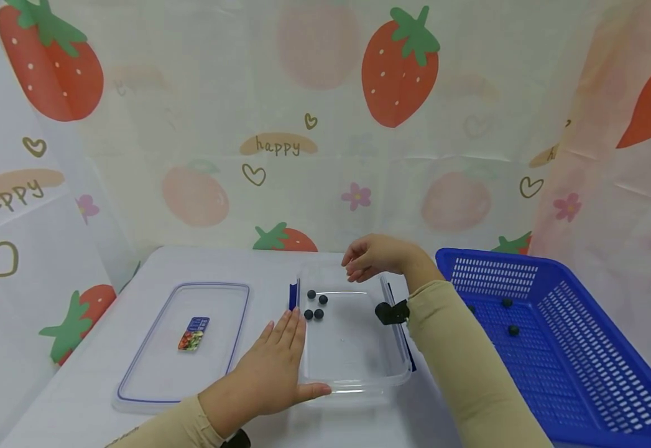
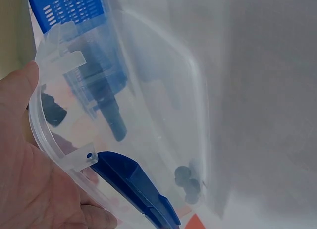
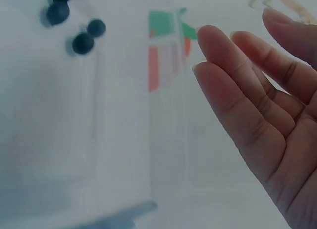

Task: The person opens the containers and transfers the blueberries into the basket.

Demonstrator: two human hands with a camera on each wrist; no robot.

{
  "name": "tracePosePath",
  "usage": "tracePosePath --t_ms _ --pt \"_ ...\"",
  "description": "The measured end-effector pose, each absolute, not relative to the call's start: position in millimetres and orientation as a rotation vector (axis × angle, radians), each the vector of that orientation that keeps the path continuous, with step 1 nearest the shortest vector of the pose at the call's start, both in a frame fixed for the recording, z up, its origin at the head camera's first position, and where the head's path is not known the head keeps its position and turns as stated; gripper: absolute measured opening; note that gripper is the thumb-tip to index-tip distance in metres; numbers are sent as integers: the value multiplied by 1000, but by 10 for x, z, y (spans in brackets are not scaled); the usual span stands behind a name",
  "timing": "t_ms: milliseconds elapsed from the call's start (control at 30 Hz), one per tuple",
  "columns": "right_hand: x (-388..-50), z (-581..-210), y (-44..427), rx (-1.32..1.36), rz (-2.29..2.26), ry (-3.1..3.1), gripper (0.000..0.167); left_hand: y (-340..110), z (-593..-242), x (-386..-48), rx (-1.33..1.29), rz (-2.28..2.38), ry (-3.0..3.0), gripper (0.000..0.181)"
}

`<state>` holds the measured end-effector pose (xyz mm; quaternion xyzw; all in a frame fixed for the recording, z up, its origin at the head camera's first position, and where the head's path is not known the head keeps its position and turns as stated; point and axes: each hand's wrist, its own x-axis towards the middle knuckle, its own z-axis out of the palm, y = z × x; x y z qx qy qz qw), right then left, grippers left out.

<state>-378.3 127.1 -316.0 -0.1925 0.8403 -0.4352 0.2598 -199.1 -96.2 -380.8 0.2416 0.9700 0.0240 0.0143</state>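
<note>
A clear plastic container [image 1: 353, 358] with blue side clips stands on the white table. Several small dark balls [image 1: 319, 314] lie together on its floor near the far left corner. Along the container's left wall rests my left hand [image 1: 272, 367], fingers straight and thumb stretched past the near corner; one blue clip [image 2: 133, 182] sticks out by that hand in the left wrist view. Above the container's far edge hovers my right hand [image 1: 378, 256], its fingers loosely bent. Nothing shows between those fingers [image 3: 233, 97] in the right wrist view.
A blue plastic basket [image 1: 560, 379] stands to the right, with a few more dark balls [image 1: 513, 330] in it. Flat on the left lies a clear lid [image 1: 152, 373] with a blue seal and a small printed label [image 1: 193, 334]. A strawberry-patterned curtain [image 1: 303, 93] hangs behind.
</note>
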Motion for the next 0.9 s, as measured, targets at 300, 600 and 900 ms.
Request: tracePosePath --t_ms 300,600,900 --pt "-3837 -3424 873 -511 -1038 2274 14 -964 -3837 -2007 751 83 3021 109" --pt "-3852 -3714 703 -444 -840 2313 15 -981 -3837 -2003 774 90 3011 112" --pt "-3829 -3838 639 -456 -706 2322 13 -986 -3861 -2010 780 70 3029 111"
